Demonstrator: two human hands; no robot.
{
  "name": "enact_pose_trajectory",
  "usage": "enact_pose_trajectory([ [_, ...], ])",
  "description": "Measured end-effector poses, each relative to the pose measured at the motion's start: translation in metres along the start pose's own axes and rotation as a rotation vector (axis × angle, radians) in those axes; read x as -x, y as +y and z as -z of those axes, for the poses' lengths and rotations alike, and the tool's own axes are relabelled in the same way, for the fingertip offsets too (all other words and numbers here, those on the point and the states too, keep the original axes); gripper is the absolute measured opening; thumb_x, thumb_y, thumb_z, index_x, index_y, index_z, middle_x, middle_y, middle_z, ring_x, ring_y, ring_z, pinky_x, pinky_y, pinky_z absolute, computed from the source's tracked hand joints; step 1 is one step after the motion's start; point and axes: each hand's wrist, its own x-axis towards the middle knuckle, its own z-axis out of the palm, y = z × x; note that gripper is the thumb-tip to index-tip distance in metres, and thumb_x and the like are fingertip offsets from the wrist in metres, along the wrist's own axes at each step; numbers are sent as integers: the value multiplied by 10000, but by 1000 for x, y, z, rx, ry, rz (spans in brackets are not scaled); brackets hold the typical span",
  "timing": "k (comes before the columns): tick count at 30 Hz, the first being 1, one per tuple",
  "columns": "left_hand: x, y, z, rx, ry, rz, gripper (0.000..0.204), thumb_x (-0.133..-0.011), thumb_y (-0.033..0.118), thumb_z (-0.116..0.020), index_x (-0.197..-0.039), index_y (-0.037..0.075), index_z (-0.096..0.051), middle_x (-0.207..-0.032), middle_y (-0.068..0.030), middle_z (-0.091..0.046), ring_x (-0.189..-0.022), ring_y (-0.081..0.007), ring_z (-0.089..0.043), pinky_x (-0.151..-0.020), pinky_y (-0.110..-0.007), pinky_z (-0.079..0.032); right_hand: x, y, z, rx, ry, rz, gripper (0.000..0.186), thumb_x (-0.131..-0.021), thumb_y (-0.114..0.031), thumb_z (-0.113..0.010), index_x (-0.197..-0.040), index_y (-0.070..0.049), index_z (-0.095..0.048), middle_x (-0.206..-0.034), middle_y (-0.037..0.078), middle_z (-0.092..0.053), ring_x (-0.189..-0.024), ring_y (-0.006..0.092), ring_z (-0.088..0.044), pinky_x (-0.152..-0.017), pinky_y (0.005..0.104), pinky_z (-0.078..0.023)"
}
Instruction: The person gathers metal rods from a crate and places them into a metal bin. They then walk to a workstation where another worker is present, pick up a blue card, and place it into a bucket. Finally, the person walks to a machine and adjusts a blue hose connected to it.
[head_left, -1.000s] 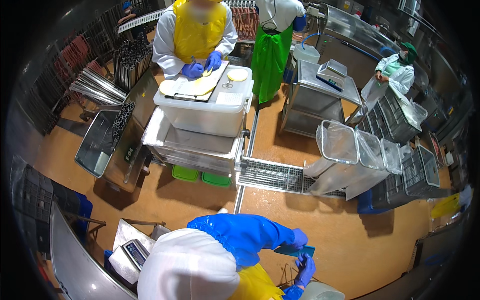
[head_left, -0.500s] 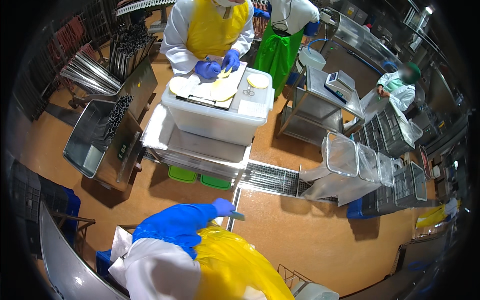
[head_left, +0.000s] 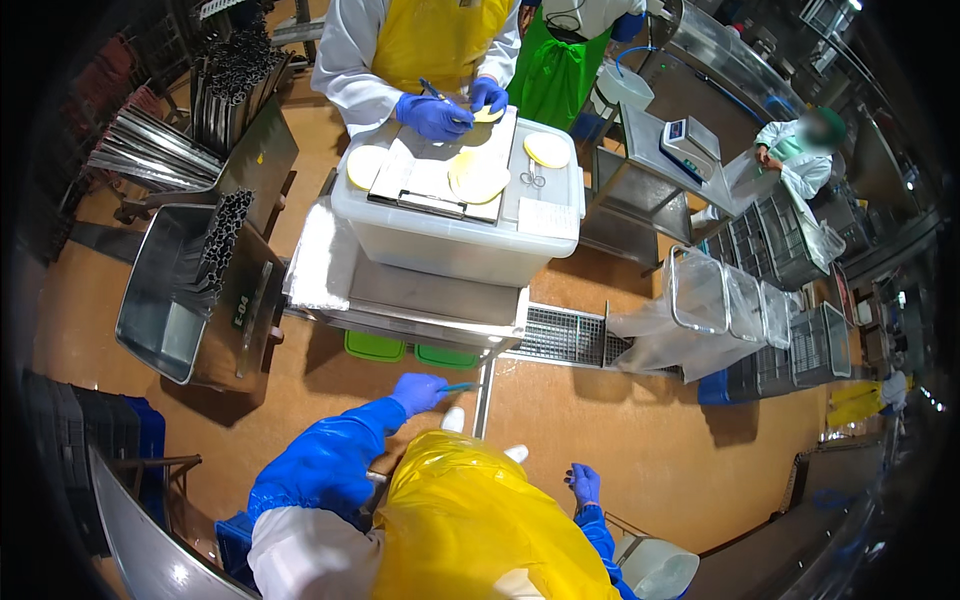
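My left hand (head_left: 419, 394), in a purple-blue glove below a blue sleeve, is closed on a thin, flat blue-green strip (head_left: 460, 387), whose exact kind I cannot make out. The strip points right, near the front edge of a steel cart (head_left: 430, 325). Low on the right, my right hand (head_left: 584, 484) hangs gloved beside my yellow apron (head_left: 480, 530), its fingers loosely bent and apart, with nothing visible in them. Across the cart, a person in a yellow apron holds a pen (head_left: 434, 91) over pale yellow discs (head_left: 478, 178) on a clipboard (head_left: 430, 205).
The clipboard lies on a lidded plastic bin (head_left: 450, 245) on the cart. Left stands a steel tub trolley (head_left: 185, 330) with metal bars. A floor drain (head_left: 565, 335) runs right toward plastic-lined crates (head_left: 700, 290). A scale (head_left: 690, 150) sits on another cart; others work behind.
My left hand has moved left and up with the strip, which now shows edge-on. My right hand has come into view. The view has shifted, and the person opposite has raised the pen.
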Motion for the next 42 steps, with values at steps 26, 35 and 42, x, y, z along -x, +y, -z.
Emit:
enact_pose_trajectory([
  [26, -56, 11, 8, 1118, 135, 251, 314, -895, 255, -607, -1042, -20, -650, -894, -108, -678, -806, -147, -601, -742, -317, -496, 10, 17, -21, 56, -53, -149, 299, -895, -204, -605, -1026, 64, -620, -868, 150, -660, -752, 209, -641, -640, 321, -560],
  [35, -57, 27, 12, 941, -141, 244, 311, -901, 210, -618, -1108, -22, -637, -974, -68, -679, -858, -123, -596, -758, -291, -498, 14, 20, -16, 103, -40, -161, 317, -889, -257, -606, -1054, 13, -625, -878, 131, -681, -720, 207, -652, -631, 319, -515],
  [42, -77, 103, 105, 1210, -181, 57, 275, -895, 200, -646, -1076, -6, -660, -928, -8, -675, -802, -97, -585, -730, -257, -491, 16, 32, -14, 127, -44, -177, 309, -887, -212, -598, -1021, 65, -631, -848, 159, -664, -709, 217, -646, -623, 329, -556],
])
